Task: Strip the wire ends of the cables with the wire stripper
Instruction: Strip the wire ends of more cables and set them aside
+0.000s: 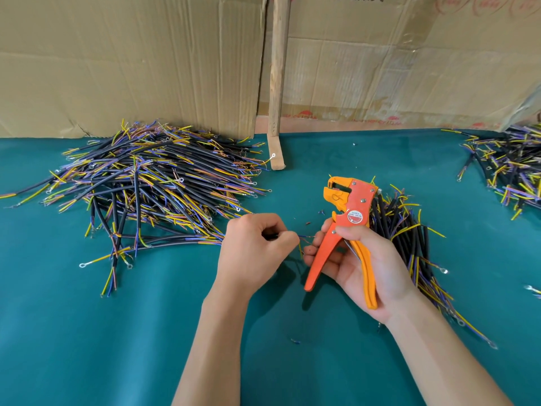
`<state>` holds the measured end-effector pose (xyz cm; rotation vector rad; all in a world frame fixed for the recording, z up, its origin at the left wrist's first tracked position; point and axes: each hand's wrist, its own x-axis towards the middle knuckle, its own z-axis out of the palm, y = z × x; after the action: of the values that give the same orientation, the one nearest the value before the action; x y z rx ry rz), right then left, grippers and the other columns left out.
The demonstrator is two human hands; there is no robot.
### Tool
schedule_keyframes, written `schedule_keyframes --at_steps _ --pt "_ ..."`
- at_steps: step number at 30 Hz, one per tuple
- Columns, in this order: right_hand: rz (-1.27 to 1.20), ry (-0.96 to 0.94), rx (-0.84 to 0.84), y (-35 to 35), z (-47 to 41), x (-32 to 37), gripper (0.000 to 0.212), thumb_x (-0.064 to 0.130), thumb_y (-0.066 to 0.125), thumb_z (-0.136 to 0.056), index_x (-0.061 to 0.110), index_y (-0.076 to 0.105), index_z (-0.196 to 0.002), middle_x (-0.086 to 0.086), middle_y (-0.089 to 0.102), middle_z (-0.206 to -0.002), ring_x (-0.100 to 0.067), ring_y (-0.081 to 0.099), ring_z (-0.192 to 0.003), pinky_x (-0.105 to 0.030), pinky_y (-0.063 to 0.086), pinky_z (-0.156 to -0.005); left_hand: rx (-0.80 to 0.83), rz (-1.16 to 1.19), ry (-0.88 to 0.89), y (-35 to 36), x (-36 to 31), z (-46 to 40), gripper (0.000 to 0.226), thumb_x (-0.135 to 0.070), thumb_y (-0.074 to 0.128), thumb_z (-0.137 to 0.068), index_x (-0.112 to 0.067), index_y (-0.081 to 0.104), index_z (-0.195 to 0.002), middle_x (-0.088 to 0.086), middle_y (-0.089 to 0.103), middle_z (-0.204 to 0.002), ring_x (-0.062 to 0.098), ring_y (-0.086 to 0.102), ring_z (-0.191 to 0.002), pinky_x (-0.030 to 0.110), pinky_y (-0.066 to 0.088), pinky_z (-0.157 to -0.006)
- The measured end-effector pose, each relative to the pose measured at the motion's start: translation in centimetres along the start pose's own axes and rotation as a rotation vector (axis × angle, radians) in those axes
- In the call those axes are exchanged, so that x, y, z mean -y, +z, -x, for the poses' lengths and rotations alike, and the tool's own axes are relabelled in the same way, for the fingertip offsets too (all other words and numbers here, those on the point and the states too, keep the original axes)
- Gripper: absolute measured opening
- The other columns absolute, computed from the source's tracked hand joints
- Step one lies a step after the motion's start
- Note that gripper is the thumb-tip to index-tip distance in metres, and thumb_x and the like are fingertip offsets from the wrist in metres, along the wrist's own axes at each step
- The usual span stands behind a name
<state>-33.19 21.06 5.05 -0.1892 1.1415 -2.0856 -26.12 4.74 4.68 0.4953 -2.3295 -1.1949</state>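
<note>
Currently a single cable [306, 238] is pinched in the curled fingers of the left hand [254, 249], its long axis lying roughly level and its thin coloured wire ends pointing right, just reaching the fingertips of the right hand [363, 260]. The wire stripper [347, 227] is gripped by that right hand with its handles spread and its head raised away from the body, well above the wire ends. It is judged that 1 wire end must be lifted toward the stripper's head, or the head tipped down to it.
</note>
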Motion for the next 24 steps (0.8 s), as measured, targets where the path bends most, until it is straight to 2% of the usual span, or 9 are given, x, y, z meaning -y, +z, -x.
schedule_keyframes --at_steps 5,9,13,17,20,22,24 --pt "0.001 0.020 0.014 0.11 0.08 0.05 0.019 0.018 0.066 -0.078 0.004 0.073 -0.090 -0.021 0.064 -0.086 -0.039 0.069 -0.082 -0.044 0.061 -0.076 0.009 0.008 -0.010 -0.02 -0.14 0.04 0.017 -0.031 0.058 -0.064 -0.016 0.061 -0.056 0.004 0.053 -0.053 0.010 0.040 -0.050 0.027 0.037 -0.049" --pt "-0.048 0.040 0.031 0.30 0.10 -0.06 0.024 0.020 0.071 -0.074 0.003 0.071 -0.092 -0.020 0.063 -0.086 -0.038 0.069 -0.081 -0.043 0.060 -0.074 -0.008 0.030 -0.030 0.01 -0.29 0.09 0.019 -0.030 0.057 -0.066 -0.013 0.064 -0.059 0.006 0.055 -0.055 0.019 0.044 -0.053 0.031 0.039 -0.050" --pt "-0.116 0.067 0.052 0.49 0.19 -0.06 0.034 0.021 0.076 -0.069 0.001 0.069 -0.096 -0.020 0.063 -0.086 -0.037 0.069 -0.079 -0.042 0.061 -0.073 -0.032 0.065 -0.026 -0.05 -0.50 0.19 0.017 -0.027 0.057 -0.067 -0.013 0.063 -0.059 0.005 0.054 -0.054 0.008 0.039 -0.049 0.022 0.035 -0.048" --pt "-0.205 0.127 0.089 0.59 0.29 -0.16 0.038 0.019 0.081 -0.067 -0.001 0.068 -0.097 -0.021 0.063 -0.087 -0.036 0.067 -0.078 -0.043 0.060 -0.073 -0.072 0.087 -0.027 -0.32 -0.48 0.24 0.018 -0.028 0.056 -0.067 -0.013 0.065 -0.060 0.005 0.053 -0.055 0.008 0.038 -0.051 0.022 0.035 -0.049" --pt "-0.250 0.158 0.140 0.79 0.40 -0.19 0.045 0.018 0.087 -0.063 -0.001 0.067 -0.099 -0.020 0.063 -0.088 -0.036 0.066 -0.078 -0.043 0.059 -0.074 -0.100 0.139 -0.034 -0.69 -0.32 -0.02 0.020 -0.028 0.057 -0.068 -0.015 0.070 -0.061 0.004 0.057 -0.054 0.007 0.037 -0.048 0.017 0.031 -0.046" --pt "-0.279 0.168 0.181 0.93 0.43 -0.08 0.045 0.019 0.086 -0.067 0.000 0.064 -0.101 -0.019 0.062 -0.089 -0.034 0.065 -0.077 -0.043 0.059 -0.073 -0.105 0.157 -0.023 -0.65 -0.27 -0.09 0.019 -0.028 0.058 -0.069 -0.019 0.072 -0.063 0.000 0.061 -0.055 0.005 0.040 -0.046 0.015 0.032 -0.046" --pt "-0.362 0.198 0.274 0.82 0.77 0.36 0.039 0.018 0.080 -0.076 0.000 0.060 -0.105 -0.018 0.059 -0.090 -0.032 0.063 -0.077 -0.041 0.057 -0.074 -0.162 0.124 -0.041 -0.92 0.38 -0.34 0.018 -0.029 0.059 -0.072 -0.021 0.074 -0.066 -0.006 0.064 -0.057 0.004 0.046 -0.049 0.020 0.037 -0.051"
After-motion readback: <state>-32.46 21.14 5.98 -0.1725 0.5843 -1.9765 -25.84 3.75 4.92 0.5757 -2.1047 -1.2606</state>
